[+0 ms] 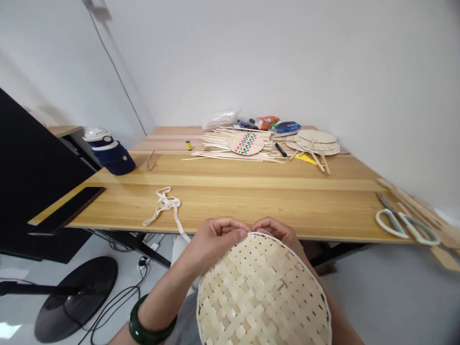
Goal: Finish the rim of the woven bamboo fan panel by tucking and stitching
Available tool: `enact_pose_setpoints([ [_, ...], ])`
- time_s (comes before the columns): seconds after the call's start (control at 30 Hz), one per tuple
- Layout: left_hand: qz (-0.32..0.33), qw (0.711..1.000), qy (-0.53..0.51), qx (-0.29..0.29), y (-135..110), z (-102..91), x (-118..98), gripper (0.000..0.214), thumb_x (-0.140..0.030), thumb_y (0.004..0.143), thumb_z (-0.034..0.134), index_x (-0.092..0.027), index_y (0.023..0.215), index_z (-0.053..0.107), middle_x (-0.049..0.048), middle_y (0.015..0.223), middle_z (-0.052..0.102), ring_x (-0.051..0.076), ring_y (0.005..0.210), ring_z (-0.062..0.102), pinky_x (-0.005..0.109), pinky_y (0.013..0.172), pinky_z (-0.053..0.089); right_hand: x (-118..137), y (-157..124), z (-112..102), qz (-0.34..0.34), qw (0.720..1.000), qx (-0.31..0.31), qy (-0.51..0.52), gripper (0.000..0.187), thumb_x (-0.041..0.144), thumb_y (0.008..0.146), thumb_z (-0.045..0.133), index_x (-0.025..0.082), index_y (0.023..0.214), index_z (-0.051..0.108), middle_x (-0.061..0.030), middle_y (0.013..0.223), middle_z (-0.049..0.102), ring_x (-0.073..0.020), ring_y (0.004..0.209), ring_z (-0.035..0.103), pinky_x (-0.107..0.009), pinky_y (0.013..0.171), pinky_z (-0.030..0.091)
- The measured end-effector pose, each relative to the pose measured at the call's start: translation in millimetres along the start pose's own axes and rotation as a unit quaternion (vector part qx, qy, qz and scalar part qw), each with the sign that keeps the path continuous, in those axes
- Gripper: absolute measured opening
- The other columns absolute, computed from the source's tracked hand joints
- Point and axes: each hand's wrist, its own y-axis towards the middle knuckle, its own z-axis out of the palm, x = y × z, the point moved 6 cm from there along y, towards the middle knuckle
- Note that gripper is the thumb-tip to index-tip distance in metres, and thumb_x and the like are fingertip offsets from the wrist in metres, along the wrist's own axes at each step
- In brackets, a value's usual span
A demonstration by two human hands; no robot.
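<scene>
A round woven bamboo fan face [262, 292] is tilted up in front of me, below the table's near edge. My left hand [215, 237], with a dark green bangle on its wrist, pinches the top rim of the weave, fingers curled closed. My right hand [276, 230] grips the same rim just to the right; most of it is hidden behind the weave. A white cloth tape [165, 206] lies on the wooden table [251, 191] left of my hands.
Scissors with pale handles [406, 223] lie at the right edge beside bamboo strips. At the back are a bundle of bamboo strips with a coloured woven disc [246, 143], finished fans [316, 141], a marker and packets. A blue-and-white headset [108, 151] sits left. A fan base and cables are on the floor.
</scene>
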Motion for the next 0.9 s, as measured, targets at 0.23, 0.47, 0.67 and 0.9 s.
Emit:
enact_pose_setpoints([
  [0.23,-0.035,0.999,0.018,-0.019,0,-5.2,2,0.021,-0.032,0.068,0.078,-0.015,0.077,0.073,0.0017,0.066,0.07,0.009,0.056,0.057,0.021,0.054,0.041,19,-11,3,-0.043,0.997,0.042,-0.053,0.015,0.018,0.065,0.073,0.019,0.08,0.074,-0.0026,0.075,0.072,-0.0161,0.068,0.065,-0.022,0.061,0.051],
  [0.47,-0.045,0.999,0.019,-0.021,-1,-6.5,5,0.02,-0.033,0.068,0.078,-0.016,0.075,0.073,0.0003,0.065,0.069,0.007,0.055,0.056,0.019,0.055,0.041,18,-13,-1,-0.06,0.99,0.065,-0.11,0.023,0.02,0.068,0.07,0.02,0.09,0.077,-0.0064,0.093,0.075,-0.0239,0.087,0.069,-0.029,0.077,0.055],
  [0.67,-0.037,0.999,0.021,-0.009,1,-6.5,5,0.019,-0.034,0.069,0.077,-0.016,0.074,0.073,-0.0004,0.065,0.069,0.007,0.056,0.056,0.019,0.056,0.041,15,-18,-3,-0.049,0.987,0.069,-0.133,0.026,0.024,0.072,0.069,0.023,0.097,0.077,-0.006,0.099,0.074,-0.0252,0.091,0.068,-0.032,0.082,0.053],
  [0.9,-0.054,0.998,0.012,-0.005,2,-6.6,7,0.017,-0.03,0.067,0.078,-0.015,0.073,0.072,-0.0015,0.063,0.068,0.006,0.054,0.055,0.018,0.054,0.04,20,-16,-1,-0.103,0.982,0.056,-0.15,0.017,0.021,0.07,0.07,0.025,0.085,0.076,-0.0018,0.083,0.074,-0.0213,0.078,0.068,-0.026,0.072,0.053],
])
